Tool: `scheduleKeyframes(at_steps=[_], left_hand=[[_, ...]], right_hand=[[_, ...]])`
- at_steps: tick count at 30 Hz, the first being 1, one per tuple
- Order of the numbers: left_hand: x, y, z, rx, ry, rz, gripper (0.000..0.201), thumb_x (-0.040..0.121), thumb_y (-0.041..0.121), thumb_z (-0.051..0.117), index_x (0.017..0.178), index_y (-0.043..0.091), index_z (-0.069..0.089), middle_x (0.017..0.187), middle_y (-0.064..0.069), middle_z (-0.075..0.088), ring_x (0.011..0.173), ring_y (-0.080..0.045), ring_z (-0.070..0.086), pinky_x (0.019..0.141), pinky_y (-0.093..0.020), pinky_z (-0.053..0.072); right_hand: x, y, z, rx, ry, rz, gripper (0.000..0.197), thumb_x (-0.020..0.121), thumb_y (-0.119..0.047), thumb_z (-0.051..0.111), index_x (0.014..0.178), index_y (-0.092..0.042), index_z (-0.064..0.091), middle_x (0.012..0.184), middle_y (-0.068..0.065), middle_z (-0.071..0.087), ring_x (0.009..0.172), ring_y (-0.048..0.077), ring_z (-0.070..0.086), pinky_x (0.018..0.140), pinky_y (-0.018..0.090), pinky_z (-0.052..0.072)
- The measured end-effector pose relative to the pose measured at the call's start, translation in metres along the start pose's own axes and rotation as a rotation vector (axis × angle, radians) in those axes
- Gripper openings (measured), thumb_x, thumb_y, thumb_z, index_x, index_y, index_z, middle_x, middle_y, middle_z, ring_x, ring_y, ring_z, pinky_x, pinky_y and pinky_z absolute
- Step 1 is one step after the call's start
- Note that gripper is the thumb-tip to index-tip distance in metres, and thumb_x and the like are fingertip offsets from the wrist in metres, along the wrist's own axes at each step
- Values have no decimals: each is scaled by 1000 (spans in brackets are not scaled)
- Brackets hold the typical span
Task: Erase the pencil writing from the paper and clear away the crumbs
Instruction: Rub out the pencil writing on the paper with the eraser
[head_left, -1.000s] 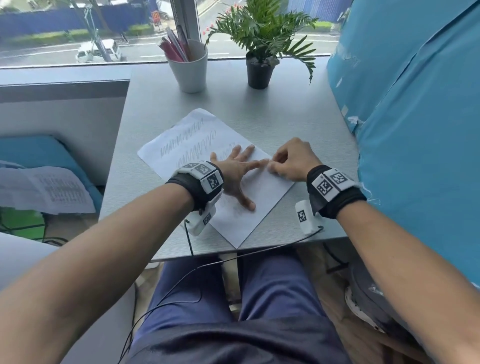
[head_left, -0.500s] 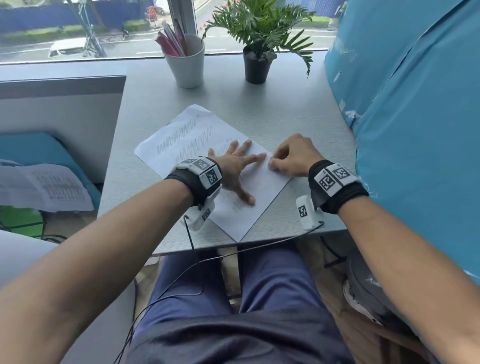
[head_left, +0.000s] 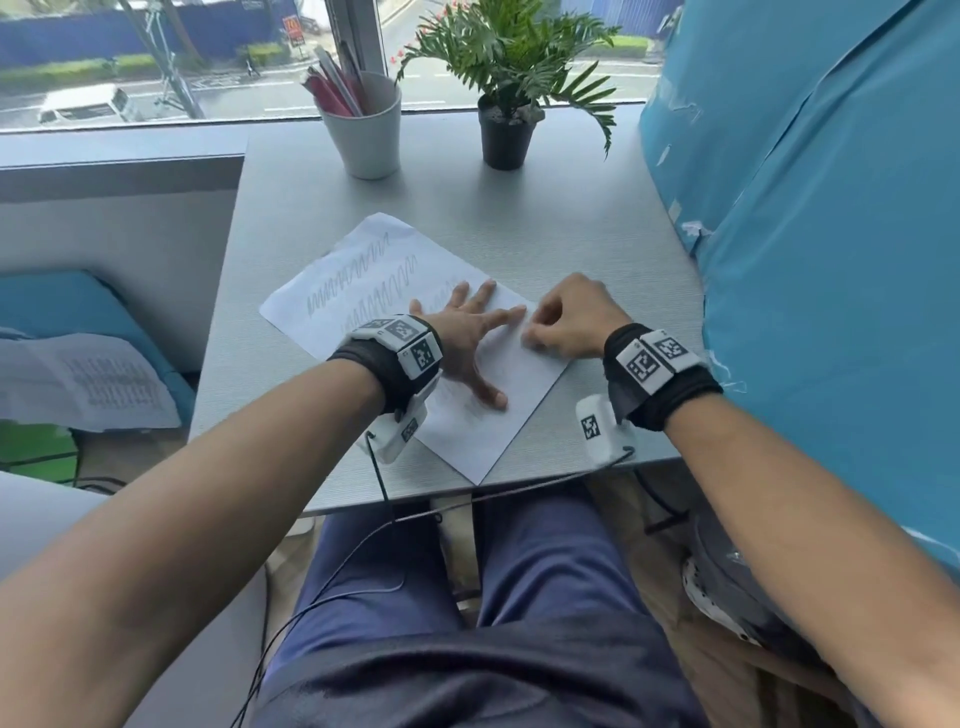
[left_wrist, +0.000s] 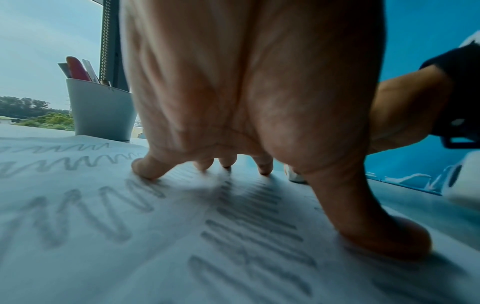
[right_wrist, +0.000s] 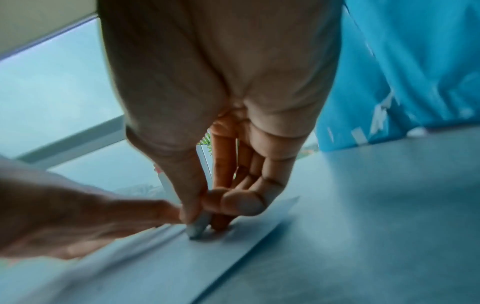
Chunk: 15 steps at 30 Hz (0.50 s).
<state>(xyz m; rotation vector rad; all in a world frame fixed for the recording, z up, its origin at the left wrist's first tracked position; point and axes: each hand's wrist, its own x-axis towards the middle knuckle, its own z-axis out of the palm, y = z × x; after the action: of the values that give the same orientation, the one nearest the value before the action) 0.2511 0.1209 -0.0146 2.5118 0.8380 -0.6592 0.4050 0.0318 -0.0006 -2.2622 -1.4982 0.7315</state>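
Note:
A white sheet of paper (head_left: 483, 436) with grey pencil zigzags (head_left: 358, 275) lies slanted on the grey desk (head_left: 571, 218). My left hand (head_left: 467, 338) lies flat on the sheet with fingers spread, pressing it down; the left wrist view shows the fingertips (left_wrist: 145, 170) and thumb on the paper (left_wrist: 103, 257) among the zigzags (left_wrist: 78, 162). My right hand (head_left: 566, 322) sits at the sheet's right edge with its fingers curled. In the right wrist view its thumb and fingers pinch a small pale eraser (right_wrist: 198, 226) whose tip touches the paper (right_wrist: 155, 267). No crumbs are visible.
A white cup of pens (head_left: 366, 130) and a potted plant (head_left: 506, 104) stand at the desk's far edge by the window. A blue covered wall (head_left: 831, 260) borders the desk on the right. The desk's front edge lies just behind my wrists.
My right hand with the eraser has shifted slightly over the paper's right edge. The left hand stays flat on the sheet.

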Motion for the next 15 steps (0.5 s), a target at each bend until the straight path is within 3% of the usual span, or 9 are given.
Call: scheduleKeyframes(at_steps=[2, 5, 6, 9, 10, 13, 15], left_hand=[[-1, 1, 0, -5, 2, -8, 131, 57, 70, 82, 153, 50, -5, 161, 6, -29, 148, -26, -26, 106, -79, -1], [1, 0, 1, 3, -5, -6, 134, 54, 73, 81, 152, 50, -8, 160, 6, -31, 147, -26, -27, 105, -80, 0], [1, 0, 1, 3, -5, -3, 134, 54, 73, 81, 152, 50, -8, 160, 6, -31, 147, -26, -27, 105, -80, 0], [0, 1, 0, -8, -2, -6, 131, 57, 70, 82, 153, 50, -6, 161, 6, -30, 148, -26, -27, 105, -80, -1], [0, 1, 0, -8, -3, -10, 132, 57, 70, 82, 153, 50, -6, 161, 6, -30, 148, -26, -27, 105, -80, -1], [1, 2, 1, 19, -14, -17, 135, 55, 71, 82, 152, 48, -9, 160, 5, -32, 147, -27, -27, 104, -81, 0], [1, 1, 1, 22, -14, -14, 139, 52, 72, 83, 152, 49, -10, 159, 6, -32, 147, -26, -28, 104, -81, 0]], right_hand=[[0, -2, 1, -2, 41, 10, 9, 78, -24, 75, 81, -15, 77, 80, -2, 72, 78, 10, 66, 68, 20, 47], [-15, -18, 13, -115, -173, -155, 9, 81, -23, 73, 76, -16, 75, 75, -4, 71, 71, 8, 65, 67, 22, 50], [-14, -17, 10, -112, -164, -137, 8, 80, -23, 74, 78, -15, 76, 77, -3, 72, 72, 9, 66, 67, 22, 50], [2, -4, -1, -12, 60, 21, 12, 77, -24, 77, 83, -13, 78, 82, 0, 73, 79, 12, 66, 69, 21, 49], [0, -6, 1, -15, 62, 14, 12, 78, -23, 76, 83, -13, 78, 81, 0, 72, 77, 11, 66, 69, 21, 50], [-21, -21, 17, -107, -183, -149, 11, 80, -21, 73, 74, -12, 74, 71, -4, 68, 66, 9, 63, 58, 16, 46], [-16, -17, 12, -101, -156, -105, 9, 78, -22, 75, 71, -17, 73, 69, -7, 66, 66, 7, 60, 55, 11, 39]])
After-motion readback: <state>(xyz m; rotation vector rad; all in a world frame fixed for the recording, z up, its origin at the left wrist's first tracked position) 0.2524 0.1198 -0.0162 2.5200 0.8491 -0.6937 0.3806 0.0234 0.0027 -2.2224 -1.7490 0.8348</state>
